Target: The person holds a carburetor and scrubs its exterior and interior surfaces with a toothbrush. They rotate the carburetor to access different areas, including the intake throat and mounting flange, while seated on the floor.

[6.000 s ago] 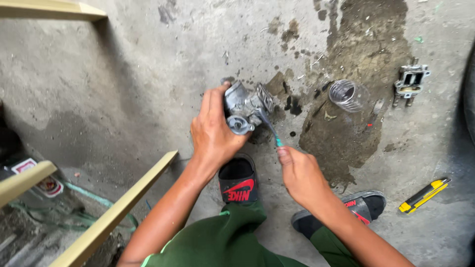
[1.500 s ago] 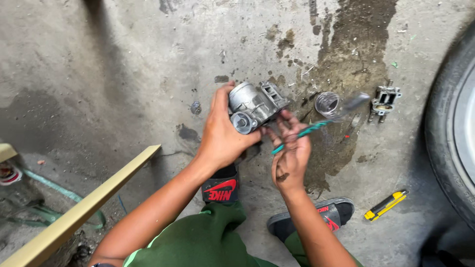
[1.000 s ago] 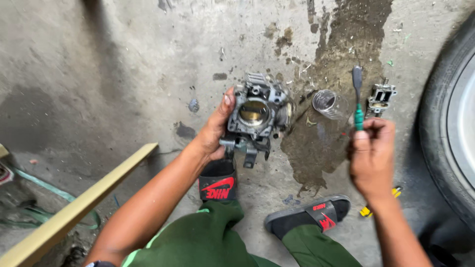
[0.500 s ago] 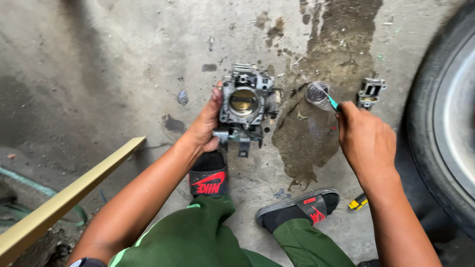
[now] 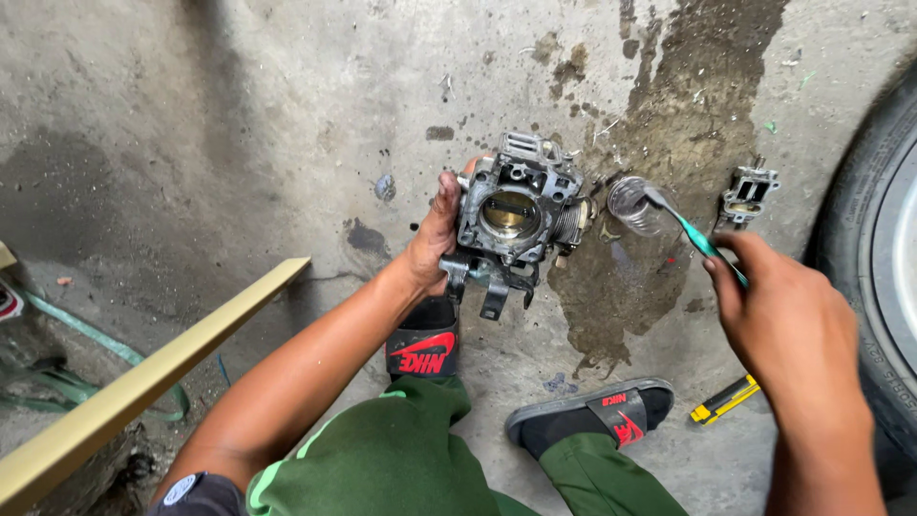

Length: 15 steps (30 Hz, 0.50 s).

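1. Left hand (image 5: 435, 234) is stretched out in front of me, forearm running up from the lower left. It's clamped on the left edge of the metal throttle body (image 5: 516, 215), holding it with the round brass-coloured bore facing up at the camera, above the concrete floor (image 5: 239, 115).
2. Right hand (image 5: 783, 320) comes in from the lower right, fingers pinched shut on the green handle of a toothbrush (image 5: 693, 229). The brush slants up and left, and its head sits inside a small clear plastic cup (image 5: 635, 203) standing on the floor just right of the throttle body.
3. Count: one throttle body, one toothbrush, one cup, one small metal part (image 5: 750, 191) lying on the floor further right, one yellow utility knife (image 5: 724, 399) by my right foot, two black sandals with red marks (image 5: 425, 344).
4. Room to move: a car tyre (image 5: 874, 277) closes off the right edge, close to my right hand. A pale wooden bar (image 5: 153, 377) cuts diagonally across the lower left, with a green hose (image 5: 86, 339) behind it. A dark wet stain (image 5: 669, 124) runs under the cup.
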### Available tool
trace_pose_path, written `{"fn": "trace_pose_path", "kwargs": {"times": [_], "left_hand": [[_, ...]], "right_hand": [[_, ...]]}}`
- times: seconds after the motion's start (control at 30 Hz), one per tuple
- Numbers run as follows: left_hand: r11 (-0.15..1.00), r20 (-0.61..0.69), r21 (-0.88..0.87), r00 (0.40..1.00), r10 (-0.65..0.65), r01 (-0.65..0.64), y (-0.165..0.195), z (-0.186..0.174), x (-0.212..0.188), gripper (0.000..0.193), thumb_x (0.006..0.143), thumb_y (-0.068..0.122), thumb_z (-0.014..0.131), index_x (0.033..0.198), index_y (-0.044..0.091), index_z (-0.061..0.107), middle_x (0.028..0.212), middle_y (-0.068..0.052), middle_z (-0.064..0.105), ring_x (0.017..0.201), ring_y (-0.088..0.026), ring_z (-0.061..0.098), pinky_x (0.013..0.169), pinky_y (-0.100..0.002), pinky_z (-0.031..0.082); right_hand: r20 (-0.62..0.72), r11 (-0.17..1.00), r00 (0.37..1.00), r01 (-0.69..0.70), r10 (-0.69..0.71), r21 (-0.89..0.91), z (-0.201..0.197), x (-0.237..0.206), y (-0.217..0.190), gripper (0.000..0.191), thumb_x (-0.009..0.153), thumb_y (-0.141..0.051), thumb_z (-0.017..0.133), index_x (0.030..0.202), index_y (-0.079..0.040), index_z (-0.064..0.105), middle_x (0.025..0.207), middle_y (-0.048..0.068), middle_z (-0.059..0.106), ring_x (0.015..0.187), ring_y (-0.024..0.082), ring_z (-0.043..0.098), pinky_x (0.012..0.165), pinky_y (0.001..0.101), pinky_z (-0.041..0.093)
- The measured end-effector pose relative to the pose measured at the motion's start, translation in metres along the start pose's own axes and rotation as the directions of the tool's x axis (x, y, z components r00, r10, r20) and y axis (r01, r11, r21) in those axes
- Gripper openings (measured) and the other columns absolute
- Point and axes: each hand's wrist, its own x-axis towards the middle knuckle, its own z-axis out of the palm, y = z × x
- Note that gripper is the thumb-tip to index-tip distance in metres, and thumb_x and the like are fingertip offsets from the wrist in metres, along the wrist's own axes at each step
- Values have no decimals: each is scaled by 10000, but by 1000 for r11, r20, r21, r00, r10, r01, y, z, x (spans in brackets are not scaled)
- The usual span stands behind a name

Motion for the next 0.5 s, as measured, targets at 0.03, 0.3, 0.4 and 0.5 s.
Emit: {"fn": "trace_pose_path", "kwargs": {"times": [0.03, 0.3, 0.4, 0.5], "left_hand": [[1000, -26, 9, 1000, 3, -3, -1, -1, 0, 893, 977, 704, 572, 1612, 133, 312, 1506, -104, 521, 1356, -244, 559, 1132, -457, 501], [998, -127, 65, 992, -17, 25, -5, 2, 2, 820, 972, 628, 588, 1592, 170, 306, 1455, -83, 552, 1310, -219, 588, 1103, -430, 514], [996, -147, 43, 986, -77, 84, -8, 1, 2, 802, 943, 622, 592, 1564, 216, 290, 1435, -95, 563, 1281, -223, 607, 1084, -424, 525], [994, -120, 38, 988, -97, 102, -12, -1, 0, 750, 999, 610, 580, 1541, 146, 351, 1434, -101, 560, 1281, -226, 609, 1078, -441, 527]], "right_hand": [[15, 1000, 999, -28, 28, 6, -3, -5, 6, 285, 1026, -355, 630, 1256, -209, 714, 938, 146, 750, 880, 404, 700, 728, 511, 544], [-85, 771, 991, 136, -106, 622, -12, -30, 11, 235, 1053, -142, 596, 1241, -11, 647, 913, 122, 733, 834, 200, 700, 769, 302, 541], [-151, 732, 949, 311, -277, 606, 7, -23, -7, 212, 1008, -117, 617, 1192, -12, 629, 936, 133, 726, 837, 196, 718, 762, 302, 548], [-280, 743, 894, 446, -348, 499, 20, -11, -13, 174, 1031, -146, 620, 1157, -26, 628, 958, 151, 681, 805, 276, 674, 723, 363, 527]]}}
